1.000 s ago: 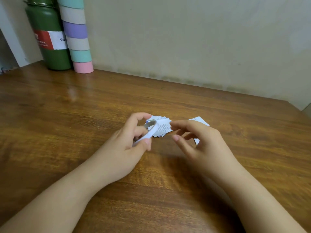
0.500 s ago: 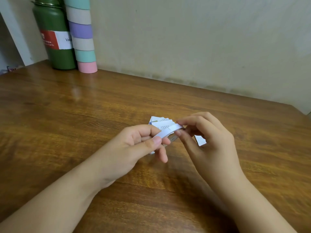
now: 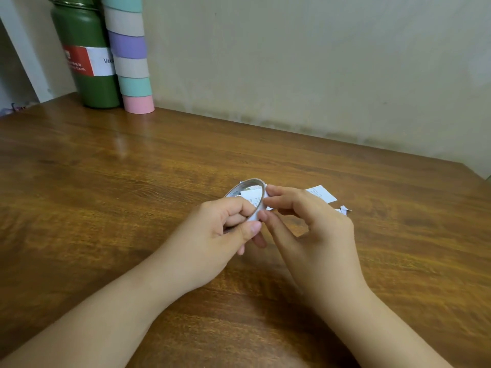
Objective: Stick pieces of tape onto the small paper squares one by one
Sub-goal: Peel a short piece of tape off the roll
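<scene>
Tape roll (image 3: 245,193) is sitting upright in the left hand (image 3: 212,235), the thumb and curled fingers pinching its lower rim, the open ring facing the camera. Meeting it at the near-right edge is the right hand (image 3: 313,229), thumb and forefinger closing on the rim, seemingly picking for the loose end; whether any tape is lifted is not visible. Paper squares (image 3: 320,193) are lying on the table (image 3: 132,181) just beyond and to the right of the roll, partly hidden behind both hands, with one scrap (image 3: 344,209) a little further right. So the pull is likely going rightward and away from the left hand, toward the papers, which are nearer the right hand. Room is wide open on the bare wood all round; the green bottle (image 3: 87,57) and stacked coloured rolls (image 3: 130,54) are standing well apart at the back left.
</scene>
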`<action>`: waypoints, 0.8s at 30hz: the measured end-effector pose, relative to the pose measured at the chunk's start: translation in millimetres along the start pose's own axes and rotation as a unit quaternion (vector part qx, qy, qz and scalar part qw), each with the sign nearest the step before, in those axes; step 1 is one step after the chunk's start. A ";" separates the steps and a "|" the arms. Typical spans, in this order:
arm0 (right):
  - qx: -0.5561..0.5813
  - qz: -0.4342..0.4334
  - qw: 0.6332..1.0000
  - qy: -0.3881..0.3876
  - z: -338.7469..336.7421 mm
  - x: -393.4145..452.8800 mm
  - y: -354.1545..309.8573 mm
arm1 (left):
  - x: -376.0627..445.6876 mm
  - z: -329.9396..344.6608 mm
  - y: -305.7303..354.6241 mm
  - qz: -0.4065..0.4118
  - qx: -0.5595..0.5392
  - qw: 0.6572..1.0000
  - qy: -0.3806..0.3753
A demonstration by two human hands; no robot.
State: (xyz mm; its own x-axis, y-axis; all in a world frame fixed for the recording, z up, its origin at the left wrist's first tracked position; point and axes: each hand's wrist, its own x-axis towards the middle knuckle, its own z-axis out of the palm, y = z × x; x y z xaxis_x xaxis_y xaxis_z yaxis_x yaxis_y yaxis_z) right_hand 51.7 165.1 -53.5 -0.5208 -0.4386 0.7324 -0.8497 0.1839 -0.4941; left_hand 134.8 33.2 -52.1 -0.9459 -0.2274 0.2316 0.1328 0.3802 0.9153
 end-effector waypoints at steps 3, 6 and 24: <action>0.056 0.066 0.996 -0.014 -3.0 1.3 -2.4 | -0.8 -0.2 0.8 0.014 0.022 1.000 0.003; 0.080 0.091 0.992 -0.021 -4.8 1.9 -4.3 | -1.6 -0.3 1.9 0.032 0.024 0.999 0.013; 0.003 -0.025 1.000 -0.002 -1.0 1.8 -0.7 | -1.0 3.2 6.3 0.044 0.039 0.995 0.081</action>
State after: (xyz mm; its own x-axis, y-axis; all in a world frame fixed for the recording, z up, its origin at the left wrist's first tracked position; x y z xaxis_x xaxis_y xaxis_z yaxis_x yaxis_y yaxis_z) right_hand 51.3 165.1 -51.3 -0.4767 -0.4503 0.7549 -0.8745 0.1558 -0.4593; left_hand 135.6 38.7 -47.6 -0.8700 -0.3298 0.3666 0.1846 0.4717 0.8622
